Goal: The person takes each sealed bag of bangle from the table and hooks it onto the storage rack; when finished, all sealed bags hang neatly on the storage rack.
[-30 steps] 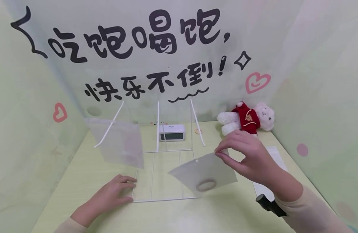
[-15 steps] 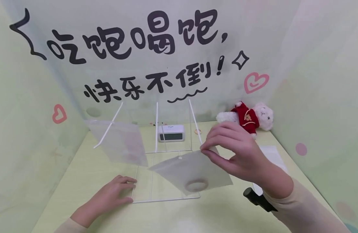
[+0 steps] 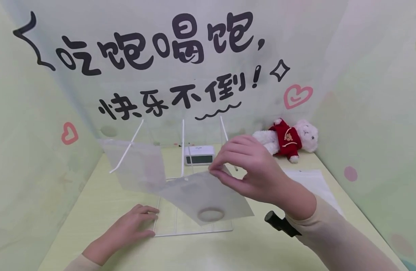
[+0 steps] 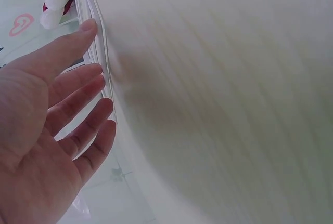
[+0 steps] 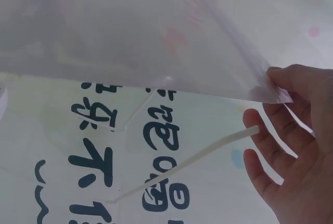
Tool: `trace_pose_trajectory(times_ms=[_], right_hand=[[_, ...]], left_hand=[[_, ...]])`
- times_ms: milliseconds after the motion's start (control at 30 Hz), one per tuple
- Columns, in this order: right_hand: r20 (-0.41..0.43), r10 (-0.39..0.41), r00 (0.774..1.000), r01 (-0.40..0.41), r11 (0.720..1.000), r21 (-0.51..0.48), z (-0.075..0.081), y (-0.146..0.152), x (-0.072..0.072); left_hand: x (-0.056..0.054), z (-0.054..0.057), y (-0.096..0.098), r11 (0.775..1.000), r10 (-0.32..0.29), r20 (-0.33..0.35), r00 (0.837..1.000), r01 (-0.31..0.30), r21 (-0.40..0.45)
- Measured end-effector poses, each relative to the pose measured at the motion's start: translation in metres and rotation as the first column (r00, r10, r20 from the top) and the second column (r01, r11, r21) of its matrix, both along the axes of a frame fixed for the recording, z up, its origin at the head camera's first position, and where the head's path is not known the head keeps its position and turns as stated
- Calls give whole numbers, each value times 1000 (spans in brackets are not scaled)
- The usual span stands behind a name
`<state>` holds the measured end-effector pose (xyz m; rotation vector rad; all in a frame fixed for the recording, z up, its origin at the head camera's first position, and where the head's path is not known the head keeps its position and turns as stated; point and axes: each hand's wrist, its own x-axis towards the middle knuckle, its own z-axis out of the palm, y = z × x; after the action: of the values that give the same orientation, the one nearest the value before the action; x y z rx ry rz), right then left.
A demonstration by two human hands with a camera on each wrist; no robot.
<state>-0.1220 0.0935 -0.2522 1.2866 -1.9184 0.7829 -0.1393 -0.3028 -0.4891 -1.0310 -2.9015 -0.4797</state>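
Right hand [image 3: 252,169]: thumb and fingers pinched a translucent bag [image 3: 184,194], ring [image 3: 210,214] in its lower part. We saw it carried leftward over the wire rack [image 3: 194,233], bringing its hole, we judged, close to the middle prong [image 3: 183,146]; contact unclear. Left hand [image 3: 128,229], fingers loosely extended, touched the rack's left side. Plush toy [image 3: 289,138]: tabletop's [image 3: 248,241] far right corner.

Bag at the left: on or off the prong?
On. In the head view, the bag hangs from the left prong, whose front end juts out before it; the right hand pinches a different bag.
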Motion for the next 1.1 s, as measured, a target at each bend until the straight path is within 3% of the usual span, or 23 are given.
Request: trace_pose_trajectory(times_ms=[400,633,900,1100], right_hand=[[70,-104,992,98,991,96,-3,-6,-20],[124,-120,985,103,985,136,1,-6,-35],[260,-138,956,100,983,154,4,-2,-53],[287,-116,951,78,987,140,0,0,-68]], left_hand=[[1,2,2,1000,-3,-2,1000,3,-11],[1,3,3,1000,4,-5,1000,-4,-18],[1,2,5,999,0,-19,1000,-1,-33],[1,4,5,999,12,-18,1000,-13,-44]])
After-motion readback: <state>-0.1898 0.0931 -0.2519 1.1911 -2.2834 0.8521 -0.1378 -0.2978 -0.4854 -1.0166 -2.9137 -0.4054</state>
